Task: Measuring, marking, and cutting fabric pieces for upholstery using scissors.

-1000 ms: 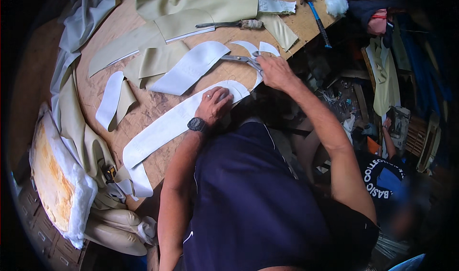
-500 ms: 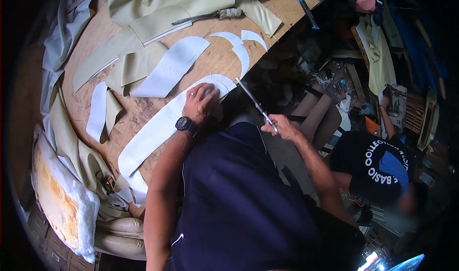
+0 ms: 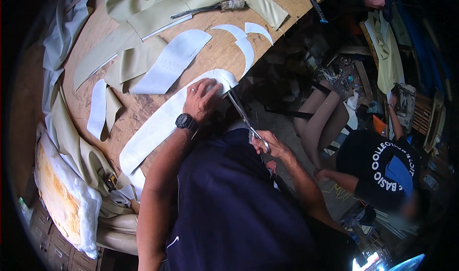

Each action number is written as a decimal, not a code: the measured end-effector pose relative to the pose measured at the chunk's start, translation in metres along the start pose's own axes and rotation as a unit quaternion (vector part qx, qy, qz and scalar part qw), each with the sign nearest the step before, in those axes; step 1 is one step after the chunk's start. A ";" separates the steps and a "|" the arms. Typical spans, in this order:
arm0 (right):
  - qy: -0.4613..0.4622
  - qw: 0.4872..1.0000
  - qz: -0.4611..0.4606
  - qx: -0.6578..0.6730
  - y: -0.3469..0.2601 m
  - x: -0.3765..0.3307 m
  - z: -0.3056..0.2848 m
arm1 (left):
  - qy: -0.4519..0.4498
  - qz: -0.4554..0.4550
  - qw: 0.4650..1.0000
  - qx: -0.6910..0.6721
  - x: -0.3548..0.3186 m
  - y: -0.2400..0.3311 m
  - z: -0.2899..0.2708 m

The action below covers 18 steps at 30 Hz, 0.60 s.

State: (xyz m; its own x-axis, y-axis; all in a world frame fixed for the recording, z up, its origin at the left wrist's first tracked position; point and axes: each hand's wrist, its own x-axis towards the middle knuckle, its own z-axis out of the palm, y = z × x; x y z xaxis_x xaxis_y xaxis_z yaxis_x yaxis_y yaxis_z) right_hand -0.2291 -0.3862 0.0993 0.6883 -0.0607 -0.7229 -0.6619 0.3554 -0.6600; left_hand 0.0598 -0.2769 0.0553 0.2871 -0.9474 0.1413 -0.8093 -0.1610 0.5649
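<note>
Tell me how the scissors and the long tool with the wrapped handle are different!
The scissors are held in the right hand; the long tool lies on the table, with no hand on it. The scissors have a finger loop, but the long tool has one thick, wrapped handle. Both are long and narrow.

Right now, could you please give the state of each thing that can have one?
Left hand: resting on the white strip
Right hand: closed around the scissors' handles
Scissors: tips at strip's rounded end
White strip: laid out on table
Crescent pieces: loose, lying flat
Watch: strapped on left wrist
Wrapped-handle tool: lying untouched
</note>
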 end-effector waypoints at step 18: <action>0.131 0.982 -0.025 -0.135 -0.022 0.017 0.010 | 0.003 0.009 1.000 0.002 -0.003 -0.003 0.001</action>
State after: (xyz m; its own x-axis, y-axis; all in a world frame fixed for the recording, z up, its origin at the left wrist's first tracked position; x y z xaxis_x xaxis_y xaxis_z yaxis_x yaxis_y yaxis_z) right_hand -0.1999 -0.3859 0.1030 0.6458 -0.3223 -0.6922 -0.7076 0.0880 -0.7011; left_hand 0.0612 -0.2734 0.0524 0.2753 -0.9487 0.1558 -0.8160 -0.1449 0.5596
